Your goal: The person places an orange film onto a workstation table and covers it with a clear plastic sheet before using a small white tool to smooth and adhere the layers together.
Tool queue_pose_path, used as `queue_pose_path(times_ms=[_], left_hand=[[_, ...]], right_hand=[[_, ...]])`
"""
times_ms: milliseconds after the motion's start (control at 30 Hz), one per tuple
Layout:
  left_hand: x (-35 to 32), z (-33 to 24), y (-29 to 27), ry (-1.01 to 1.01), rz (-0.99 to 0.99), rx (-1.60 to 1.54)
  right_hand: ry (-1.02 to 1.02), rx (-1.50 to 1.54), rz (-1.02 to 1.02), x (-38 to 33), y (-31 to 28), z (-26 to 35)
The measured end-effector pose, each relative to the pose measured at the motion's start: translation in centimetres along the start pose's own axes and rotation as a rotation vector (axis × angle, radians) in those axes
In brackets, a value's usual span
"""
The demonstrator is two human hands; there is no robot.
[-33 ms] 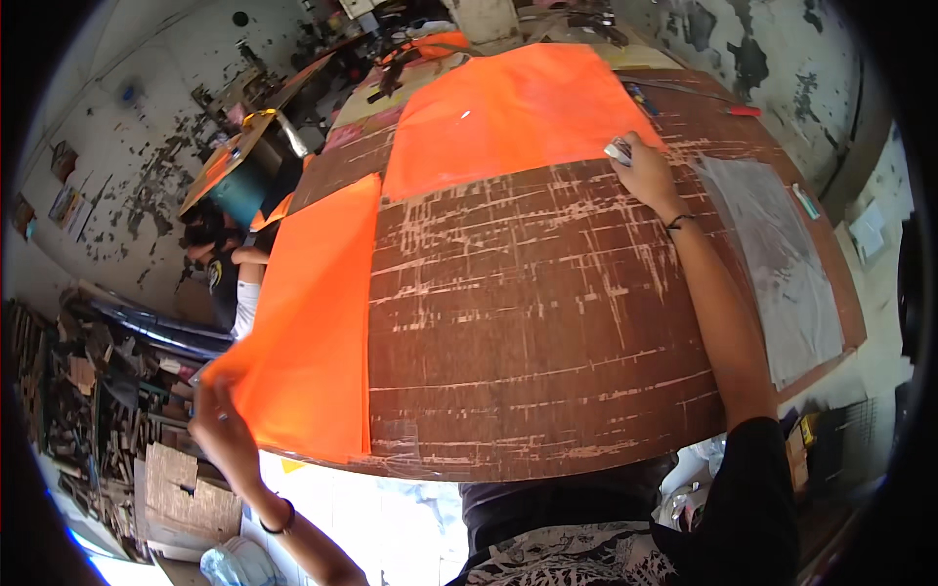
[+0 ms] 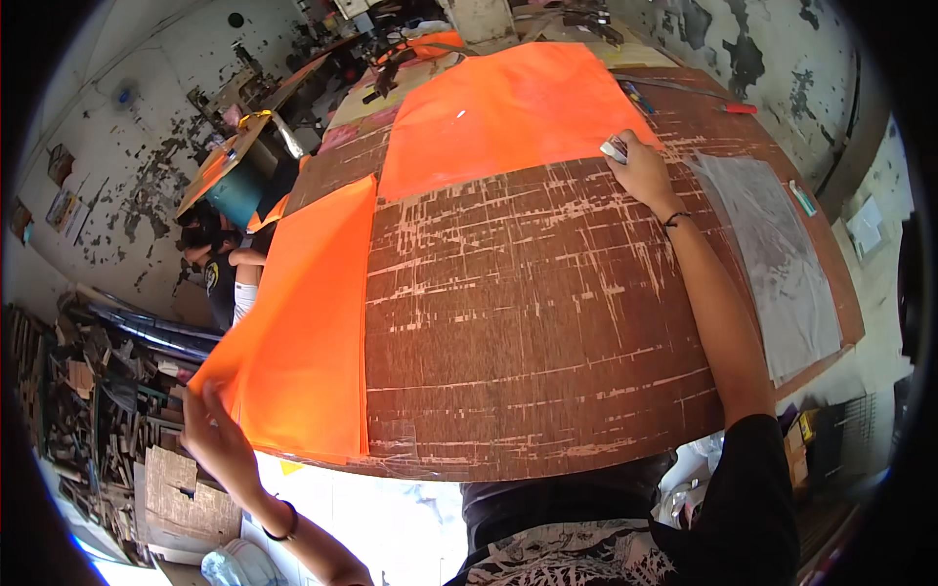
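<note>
While the left hand (image 2: pixel 217 439) grips orange fabric (image 2: pixel 313 322), the right hand (image 2: pixel 640 171) seemingly pinches a small pale object (image 2: pixel 614 149).

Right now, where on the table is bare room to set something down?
The brown table lies bare between the orange fabric on the left and the right hand's forearm. The far end is crowded: orange sheet, tools, and grey sheet on the right.

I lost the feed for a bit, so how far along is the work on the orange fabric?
Looks done: one orange fabric sheet lies flat across the far end of the wooden table. In hand: the left hand grips the near corner of a second orange sheet, which hangs partly over the table's left edge; the right hand holds a small pale object at the far sheet's corner. Left: the second sheet is not yet fully on the table.
</note>
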State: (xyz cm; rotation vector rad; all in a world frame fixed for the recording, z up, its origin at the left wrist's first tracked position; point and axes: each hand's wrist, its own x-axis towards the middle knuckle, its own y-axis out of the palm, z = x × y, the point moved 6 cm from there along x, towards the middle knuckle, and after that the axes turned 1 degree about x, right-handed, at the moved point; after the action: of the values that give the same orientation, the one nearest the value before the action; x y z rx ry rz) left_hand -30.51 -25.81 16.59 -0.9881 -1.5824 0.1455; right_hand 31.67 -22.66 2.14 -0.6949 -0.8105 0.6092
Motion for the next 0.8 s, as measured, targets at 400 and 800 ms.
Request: queue_pose_path(times_ms=[400,800], left_hand=[[-12.2,-24.6,8.6,0.028,0.935,-1.140],[-19.9,-12.9,7.5,0.592,1.416,0.019]], right_hand=[[0.002,0.033,0.016,-0.1,0.0,-0.3],[0.015,0.009,0.027,0.3,0.2,-0.2]])
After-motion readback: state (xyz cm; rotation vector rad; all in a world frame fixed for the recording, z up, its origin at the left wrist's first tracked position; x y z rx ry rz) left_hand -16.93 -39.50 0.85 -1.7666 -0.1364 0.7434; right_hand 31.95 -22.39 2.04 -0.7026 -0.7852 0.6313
